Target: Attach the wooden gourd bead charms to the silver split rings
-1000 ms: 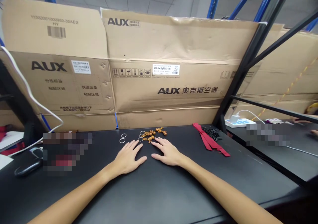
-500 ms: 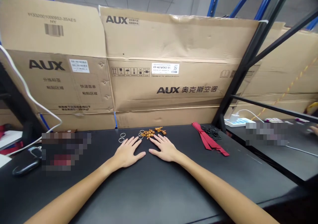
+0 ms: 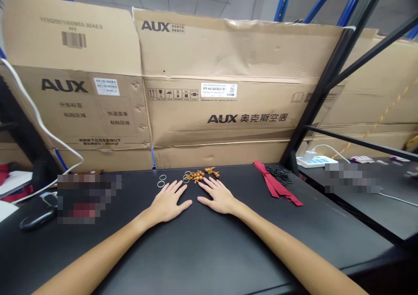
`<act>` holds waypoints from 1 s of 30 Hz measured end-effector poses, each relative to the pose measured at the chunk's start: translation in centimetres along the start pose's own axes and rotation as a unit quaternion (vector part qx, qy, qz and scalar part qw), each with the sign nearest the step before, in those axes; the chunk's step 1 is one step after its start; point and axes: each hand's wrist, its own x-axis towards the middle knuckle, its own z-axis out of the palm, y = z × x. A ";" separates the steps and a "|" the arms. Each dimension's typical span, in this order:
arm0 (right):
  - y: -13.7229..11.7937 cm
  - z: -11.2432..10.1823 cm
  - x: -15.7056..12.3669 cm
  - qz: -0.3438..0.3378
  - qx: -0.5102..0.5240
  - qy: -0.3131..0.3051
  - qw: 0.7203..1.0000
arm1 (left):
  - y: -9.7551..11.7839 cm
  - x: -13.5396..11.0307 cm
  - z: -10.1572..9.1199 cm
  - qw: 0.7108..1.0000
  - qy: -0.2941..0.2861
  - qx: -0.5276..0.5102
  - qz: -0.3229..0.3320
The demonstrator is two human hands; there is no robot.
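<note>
My left hand (image 3: 168,202) lies palm down on the black table (image 3: 196,251), fingers spread, holding nothing. Just beyond its fingertips are two loose metal rings (image 3: 161,184), with more rings (image 3: 186,178) beside the beads. My right hand (image 3: 218,198) rests flat too, fingers apart and bare. In front of its fingertips sits a small heap of brown gourd-shaped wooden beads (image 3: 197,175) on orange cord, with a few more beads (image 3: 212,171) close by. Farther right, several red ribbon strips (image 3: 277,185) lie next to a pile of black clasps or hooks (image 3: 280,175).
Cardboard panels (image 3: 241,55) stand along the back edge. A black computer mouse (image 3: 37,218) and blurred items lie at left, near a white cable (image 3: 35,107). At right rise a black metal frame (image 3: 321,99) and, behind it, a white power strip (image 3: 316,161).
The whole view has shifted very slightly. Both hands remain flat in the same place; a person's hand at the far right edge is no longer seen.
</note>
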 end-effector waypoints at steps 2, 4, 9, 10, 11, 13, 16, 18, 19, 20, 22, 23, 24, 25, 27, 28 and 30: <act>0.0 0.0 -0.1 -0.001 0.001 0.000 1.000 | 0.0 -0.1 0.0 1.000 0.001 -0.001 0.001; 0.0 -0.1 -0.1 -0.001 0.003 -0.003 1.000 | 0.1 -0.1 0.0 1.000 -0.004 0.002 0.000; 0.1 0.0 -0.2 -0.003 0.004 0.000 1.000 | 0.0 -0.1 0.1 1.000 0.008 -0.003 0.005; 0.2 0.0 -0.3 -0.003 0.003 0.001 1.000 | -0.1 -0.1 0.2 1.000 0.009 -0.004 0.005; 0.2 0.1 -0.3 -0.003 0.001 0.002 1.000 | -0.1 -0.2 0.3 1.000 0.008 -0.003 0.006; 0.4 0.2 -0.4 -0.006 -0.002 0.003 1.000 | -0.2 -0.2 0.4 1.000 0.003 -0.002 0.008; 0.7 0.0 -0.6 -0.028 -0.012 0.024 0.999 | -0.1 -0.4 0.2 1.000 -0.006 0.002 0.018; 1.0 -0.3 -0.7 -0.043 -0.025 0.064 0.997 | 0.1 -0.6 -0.1 0.999 -0.008 0.009 0.030; 1.2 -0.4 -0.7 -0.045 -0.034 0.089 0.994 | 0.2 -0.6 -0.2 0.999 -0.006 0.013 0.035; 1.4 -0.6 -0.7 -0.042 -0.042 0.115 0.992 | 0.3 -0.7 -0.3 0.999 -0.002 0.016 0.039; 2.2 -0.9 -0.4 -0.024 -0.061 0.156 0.986 | 0.4 -0.8 -0.3 0.999 0.012 0.019 0.043; 2.7 -0.9 -0.3 -0.011 -0.067 0.176 0.982 | 0.4 -0.8 -0.3 0.999 0.022 0.020 0.041; 3.2 -0.9 -0.1 0.000 -0.071 0.182 0.981 | 0.4 -0.8 -0.2 0.999 0.033 0.023 0.035; 3.7 -0.8 0.1 0.012 -0.073 0.177 0.982 | 0.4 -0.8 -0.1 0.998 0.046 0.029 0.022; 4.6 -0.6 0.5 0.046 -0.062 0.147 0.986 | 0.5 -0.8 0.2 0.996 0.071 0.050 -0.024; 4.9 -0.4 0.6 0.051 -0.057 0.129 0.989 | 0.5 -0.8 0.3 0.994 0.078 0.062 -0.054; 5.1 -0.2 0.6 0.047 -0.052 0.127 0.989 | 0.7 -0.8 0.5 0.988 0.074 0.081 -0.108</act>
